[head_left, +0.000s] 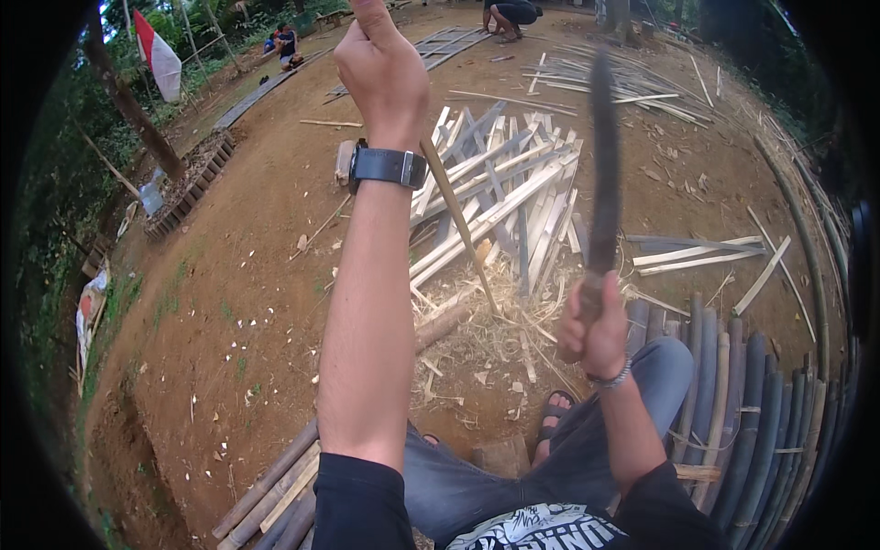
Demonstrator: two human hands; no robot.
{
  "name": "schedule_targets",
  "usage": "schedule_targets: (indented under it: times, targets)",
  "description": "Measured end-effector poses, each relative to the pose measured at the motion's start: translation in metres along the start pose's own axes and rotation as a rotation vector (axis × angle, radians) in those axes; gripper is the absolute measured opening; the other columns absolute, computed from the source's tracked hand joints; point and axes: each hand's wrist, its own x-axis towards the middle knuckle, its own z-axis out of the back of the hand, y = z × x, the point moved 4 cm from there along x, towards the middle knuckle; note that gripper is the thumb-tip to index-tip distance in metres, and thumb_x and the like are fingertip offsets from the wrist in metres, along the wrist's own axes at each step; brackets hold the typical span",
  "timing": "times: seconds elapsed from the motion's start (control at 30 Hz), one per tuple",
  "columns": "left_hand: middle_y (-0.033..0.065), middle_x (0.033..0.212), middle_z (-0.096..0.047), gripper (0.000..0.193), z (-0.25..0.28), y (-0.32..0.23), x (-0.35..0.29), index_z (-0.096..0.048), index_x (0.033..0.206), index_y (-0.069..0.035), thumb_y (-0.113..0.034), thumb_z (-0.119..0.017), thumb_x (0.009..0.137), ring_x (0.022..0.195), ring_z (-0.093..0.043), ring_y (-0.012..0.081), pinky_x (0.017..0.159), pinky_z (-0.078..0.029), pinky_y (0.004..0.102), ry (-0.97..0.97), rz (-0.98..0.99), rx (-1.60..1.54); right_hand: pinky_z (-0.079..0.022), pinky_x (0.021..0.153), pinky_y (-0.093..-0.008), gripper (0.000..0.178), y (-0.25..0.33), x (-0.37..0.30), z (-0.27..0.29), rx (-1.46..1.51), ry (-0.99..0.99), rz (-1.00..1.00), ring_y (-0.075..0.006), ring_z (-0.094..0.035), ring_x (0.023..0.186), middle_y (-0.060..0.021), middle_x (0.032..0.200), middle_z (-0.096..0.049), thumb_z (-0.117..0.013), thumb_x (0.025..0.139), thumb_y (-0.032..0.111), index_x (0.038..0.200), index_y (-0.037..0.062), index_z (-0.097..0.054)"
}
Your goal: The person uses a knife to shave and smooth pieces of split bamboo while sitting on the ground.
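My left hand [383, 78] is raised at the top, its fingers closed, with a watch on the wrist. A thin bamboo strip [456, 215] runs from behind that wrist down to the shavings on the ground; its upper end is hidden by the hand, which appears to grip it. In my right hand [594, 332] is a machete [602, 174], wrapped at the handle, blade pointing up and blurred by motion. Beyond my feet lies a heap of split bamboo strips [513, 197], pale and grey, with curled shavings [490, 321] on its near side.
Bamboo poles [747, 422] form a low platform at my right; more bamboo pieces [275, 495] lie at lower left. Loose strips [706, 252] are on the right. Farther off are a bamboo lattice [449, 46], a crouching person [509, 16] and a red-and-white flag [160, 60].
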Motion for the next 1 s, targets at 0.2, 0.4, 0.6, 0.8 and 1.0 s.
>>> schedule_targets:
  times: [0.2, 0.4, 0.6, 0.8, 1.0]
  targets:
    - [-0.0038, 0.053, -0.026, 0.065, -0.044, -0.032, -0.015, -0.026, 0.056, -0.009, -0.06, -0.03, 0.097, 0.053, -0.026, 0.009, 0.048, -0.021, 0.0344, 0.007, -0.057, -0.055, -0.032, 0.034, -0.0261, 0.061, -0.116, -0.019, 0.041, -0.207, -0.095, -0.226, -0.0105, -0.036, 0.035, 0.0016, 0.046, -0.038, -0.035, 0.092, 0.066, 0.07, 0.0089, -0.042]
    - [-0.0018, 0.053, -0.027, 0.066, -0.002, -0.009, -0.004, -0.029, 0.059, -0.005, -0.059, -0.029, 0.098, 0.055, -0.028, 0.0114, 0.05, -0.024, 0.0362, 0.01, -0.007, 0.038, -0.033, 0.035, -0.0261, 0.061, -0.027, -0.004, 0.011, 0.043, 0.013, -0.14, -0.0078, -0.038, 0.036, 0.003, 0.049, -0.04, -0.027, 0.094, 0.064, 0.072, 0.0101, -0.043]
    - [-0.0004, 0.052, -0.029, 0.068, -0.035, -0.036, -0.018, -0.032, 0.058, -0.003, -0.059, -0.029, 0.097, 0.054, -0.03, 0.0126, 0.051, -0.026, 0.0375, 0.049, -0.055, -0.064, -0.034, 0.039, -0.0257, 0.06, -0.124, -0.023, 0.044, -0.053, -0.013, -0.141, -0.0103, -0.041, 0.037, 0.0007, 0.049, -0.044, -0.033, 0.094, 0.062, 0.07, 0.008, -0.045]
    - [0.0002, 0.053, -0.029, 0.067, -0.024, -0.02, -0.022, -0.031, 0.058, -0.003, -0.058, -0.029, 0.098, 0.056, -0.03, 0.0121, 0.052, -0.027, 0.0373, 0.041, -0.01, -0.064, -0.032, 0.036, -0.0244, 0.064, -0.077, -0.035, 0.015, -0.095, -0.04, -0.419, -0.0096, -0.038, 0.037, -0.0001, 0.049, -0.041, -0.03, 0.094, 0.064, 0.072, 0.006, -0.046]
    - [-0.0002, 0.054, -0.028, 0.066, -0.022, -0.024, -0.014, -0.029, 0.059, -0.004, -0.057, -0.03, 0.098, 0.056, -0.029, 0.0111, 0.051, -0.025, 0.0359, 0.01, -0.065, -0.051, -0.032, 0.036, -0.0229, 0.065, -0.019, -0.023, -0.004, 0.135, 0.091, 0.205, -0.0084, -0.036, 0.037, 0.0023, 0.048, -0.038, -0.026, 0.092, 0.069, 0.072, 0.0085, -0.04]
